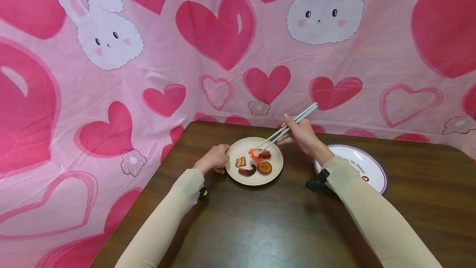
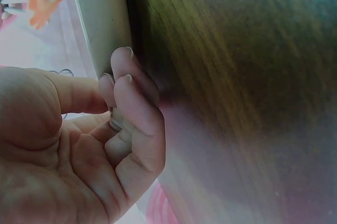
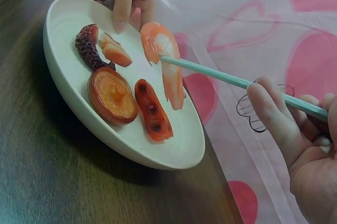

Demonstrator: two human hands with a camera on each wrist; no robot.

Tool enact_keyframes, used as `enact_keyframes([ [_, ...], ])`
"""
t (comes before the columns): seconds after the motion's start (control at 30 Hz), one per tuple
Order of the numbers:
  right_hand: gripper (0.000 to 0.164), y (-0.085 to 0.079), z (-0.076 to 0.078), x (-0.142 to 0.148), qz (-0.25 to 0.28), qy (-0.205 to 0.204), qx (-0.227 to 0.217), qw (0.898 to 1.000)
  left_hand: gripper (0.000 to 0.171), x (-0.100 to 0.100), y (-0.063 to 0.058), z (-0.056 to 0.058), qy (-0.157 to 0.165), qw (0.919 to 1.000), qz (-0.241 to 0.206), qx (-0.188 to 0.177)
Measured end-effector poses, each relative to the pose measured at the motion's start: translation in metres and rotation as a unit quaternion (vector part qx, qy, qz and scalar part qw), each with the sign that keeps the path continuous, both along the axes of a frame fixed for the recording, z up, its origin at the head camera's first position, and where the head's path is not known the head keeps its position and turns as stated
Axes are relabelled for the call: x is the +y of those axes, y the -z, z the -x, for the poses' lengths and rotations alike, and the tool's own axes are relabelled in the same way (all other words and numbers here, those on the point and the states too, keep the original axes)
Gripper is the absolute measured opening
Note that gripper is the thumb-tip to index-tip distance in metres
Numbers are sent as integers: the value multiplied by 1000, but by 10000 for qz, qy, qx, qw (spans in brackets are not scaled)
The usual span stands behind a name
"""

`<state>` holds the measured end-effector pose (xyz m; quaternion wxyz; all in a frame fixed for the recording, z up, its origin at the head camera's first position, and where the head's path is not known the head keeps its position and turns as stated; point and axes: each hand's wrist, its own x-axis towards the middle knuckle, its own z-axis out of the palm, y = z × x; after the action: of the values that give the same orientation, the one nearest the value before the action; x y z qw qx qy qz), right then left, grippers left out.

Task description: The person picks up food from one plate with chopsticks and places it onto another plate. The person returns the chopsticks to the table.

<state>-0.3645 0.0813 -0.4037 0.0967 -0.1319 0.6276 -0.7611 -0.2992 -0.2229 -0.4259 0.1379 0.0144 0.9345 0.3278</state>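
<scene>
My left hand (image 1: 215,158) grips the left rim of a cream plate (image 1: 238,175), thumb above and fingers below in the left wrist view. Pale green chopsticks (image 1: 297,120) are held in my right hand (image 1: 302,133), over the plate's far right side. Their tips pinch an orange-and-white shrimp (image 3: 171,79), which shows above the plate's rim in the left wrist view. Also on the plate are a dark octopus tentacle (image 3: 87,47), a round brown mushroom cap (image 3: 113,95), a reddish sausage-like piece (image 3: 152,110) and a small pinkish-brown slice (image 3: 115,50).
A white plate with a blue rim (image 1: 380,173) and printed lettering stands on the right, partly hidden under my right forearm. Both plates are on a dark wooden table (image 1: 253,226). A pink cloth (image 1: 223,82) with hearts and rabbits hangs behind the table and along its left.
</scene>
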Motion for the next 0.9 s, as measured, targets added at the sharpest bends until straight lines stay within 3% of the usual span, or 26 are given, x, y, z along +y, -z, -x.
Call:
enact_keyframes([
  [0.13,48,2,1,-6,26,107,-1,9999,43,1,-1,1,-8,10000,44,-6],
  [0.37,41,5,1,-16,59,278,101,9995,41,2,-1,1,-51,9999,110,-10],
  [0.67,46,16,3,-24,18,636,-153,9979,47,3,-1,0,-66,9997,245,-16],
  [0.9,47,19,1,-32,-65,697,-272,9972,37,1,0,0,-55,9999,139,7],
])
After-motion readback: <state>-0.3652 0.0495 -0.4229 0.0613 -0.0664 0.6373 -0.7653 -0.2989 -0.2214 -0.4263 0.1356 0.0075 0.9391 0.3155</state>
